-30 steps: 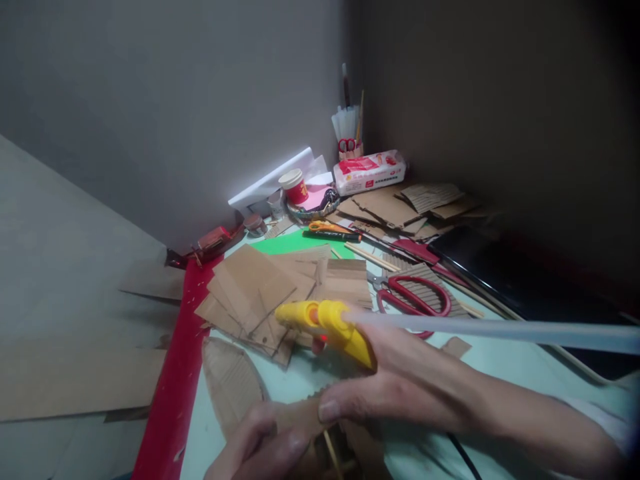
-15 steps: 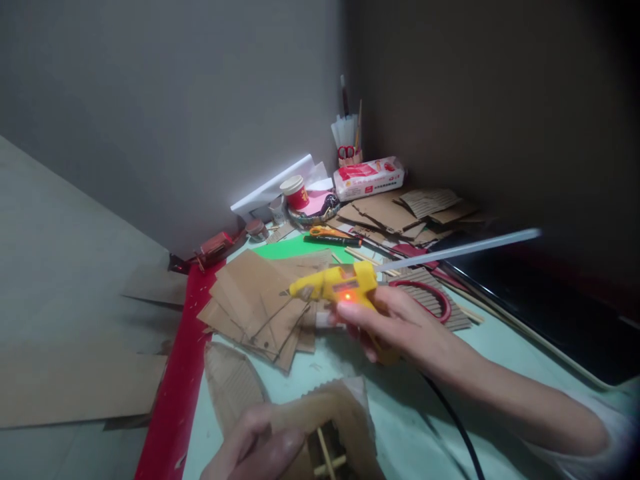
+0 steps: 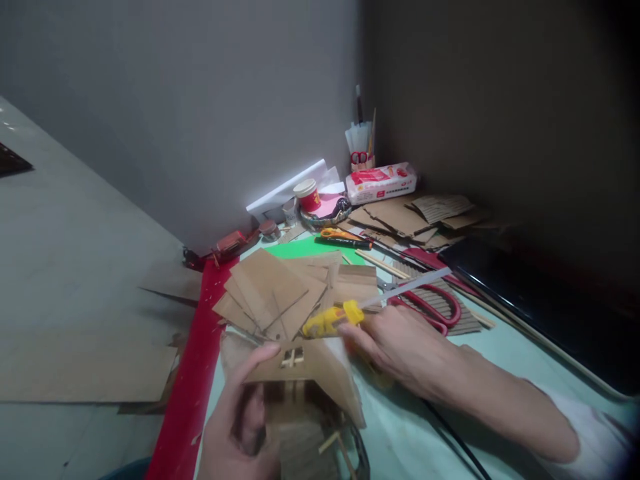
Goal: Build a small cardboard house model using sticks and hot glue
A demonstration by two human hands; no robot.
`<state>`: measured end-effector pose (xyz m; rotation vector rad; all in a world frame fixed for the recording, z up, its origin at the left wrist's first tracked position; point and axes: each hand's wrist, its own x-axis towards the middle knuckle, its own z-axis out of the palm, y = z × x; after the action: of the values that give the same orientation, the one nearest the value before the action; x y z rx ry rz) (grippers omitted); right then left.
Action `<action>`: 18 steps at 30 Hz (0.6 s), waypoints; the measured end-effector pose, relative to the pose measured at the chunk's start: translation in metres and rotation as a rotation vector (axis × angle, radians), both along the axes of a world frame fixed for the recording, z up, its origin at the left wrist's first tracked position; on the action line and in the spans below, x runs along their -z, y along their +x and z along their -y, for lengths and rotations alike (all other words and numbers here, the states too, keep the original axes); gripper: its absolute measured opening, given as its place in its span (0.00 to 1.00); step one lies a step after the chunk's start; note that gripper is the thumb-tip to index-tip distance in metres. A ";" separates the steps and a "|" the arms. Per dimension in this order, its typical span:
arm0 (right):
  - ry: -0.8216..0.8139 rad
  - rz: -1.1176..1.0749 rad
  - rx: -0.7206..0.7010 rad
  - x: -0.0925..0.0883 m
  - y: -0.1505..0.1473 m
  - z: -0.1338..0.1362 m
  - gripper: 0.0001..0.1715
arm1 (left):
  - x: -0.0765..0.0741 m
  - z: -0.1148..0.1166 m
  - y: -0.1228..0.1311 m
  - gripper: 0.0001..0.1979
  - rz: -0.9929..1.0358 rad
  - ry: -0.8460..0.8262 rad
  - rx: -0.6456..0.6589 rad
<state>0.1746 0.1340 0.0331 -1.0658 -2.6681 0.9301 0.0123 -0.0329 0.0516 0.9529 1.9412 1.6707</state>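
Observation:
A yellow hot glue gun (image 3: 330, 320) is gripped in my right hand (image 3: 405, 347), and a long translucent glue stick (image 3: 407, 288) juts from its back. Its nozzle points left, close above the far edge of a small cardboard house model (image 3: 320, 363). My left hand (image 3: 240, 413) holds that model by its left side, thumb on the top edge. A little window with crossed stick bars (image 3: 293, 357) shows in its wall. Behind the model lies a fanned pile of cardboard pieces (image 3: 273, 287). Red-handled scissors (image 3: 435, 307) rest beyond my right hand.
Farther back are a black marker (image 3: 343, 243), a green sheet (image 3: 300, 248), a red paper cup (image 3: 307, 197), a tissue pack (image 3: 383, 183) and a holder with glue sticks (image 3: 360, 143). A black glossy panel (image 3: 540, 313) lies right. The glue gun's black cord (image 3: 457, 440) trails toward the front.
The glue gun has come down and nearer to the cardboard model. My left hand has raised and turned the model, so its window wall now shows. The view has shifted slightly.

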 end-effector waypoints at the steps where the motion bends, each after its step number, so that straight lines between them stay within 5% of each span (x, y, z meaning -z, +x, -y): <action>1: 0.051 0.029 -0.025 0.000 0.001 0.000 0.22 | -0.001 0.000 0.000 0.33 0.030 -0.015 0.012; 4: 0.147 0.075 -0.058 0.000 0.003 0.001 0.17 | 0.001 0.002 -0.001 0.33 0.062 0.006 0.066; 7: 0.197 0.054 -0.019 -0.006 0.009 0.003 0.27 | 0.012 0.006 0.000 0.27 -0.032 0.093 0.098; 11: 0.252 -0.480 -0.030 -0.023 0.025 0.011 0.19 | 0.022 0.006 -0.005 0.18 -0.355 0.132 0.103; 12: 0.289 -0.609 -0.058 -0.028 0.028 0.013 0.15 | 0.022 0.005 -0.009 0.19 -0.432 0.142 0.131; 14: 0.367 -0.769 -0.166 -0.034 0.031 0.017 0.23 | 0.021 0.004 -0.017 0.25 -0.557 0.164 0.259; 17: 0.389 -0.760 -0.340 -0.032 0.025 0.023 0.26 | 0.020 0.003 -0.023 0.31 -0.660 0.143 0.481; 18: 0.396 -0.724 -0.371 -0.028 0.022 0.024 0.24 | 0.021 0.003 -0.021 0.26 -0.667 0.145 0.434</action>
<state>0.1963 0.1097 0.0609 -0.1011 -2.2874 0.6190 -0.0083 -0.0362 0.0305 2.0218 1.7861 1.3465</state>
